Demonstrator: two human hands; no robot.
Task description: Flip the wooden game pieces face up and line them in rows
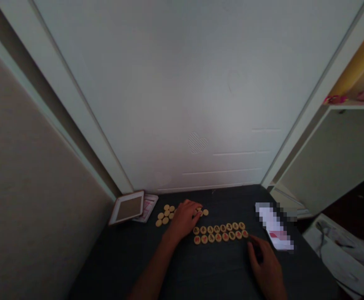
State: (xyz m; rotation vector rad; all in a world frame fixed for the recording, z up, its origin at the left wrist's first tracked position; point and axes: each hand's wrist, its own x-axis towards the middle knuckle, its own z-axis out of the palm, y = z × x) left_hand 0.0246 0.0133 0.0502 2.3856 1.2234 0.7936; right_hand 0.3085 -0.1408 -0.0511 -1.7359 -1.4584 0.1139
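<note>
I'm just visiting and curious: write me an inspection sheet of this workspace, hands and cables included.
Surface: dark tabletop.
Job's things: upper row and lower row of marked round pieces, eight each; loose pieces lie apart.
Clutter: framed panel overlapping a pink-and-white card; pixelated item at right.
Hands: left hand at loose pieces; right hand near the lower row's right end, contact unclear.
Cables: possible dark cord, far right.
Surroundings: white panel behind.
</note>
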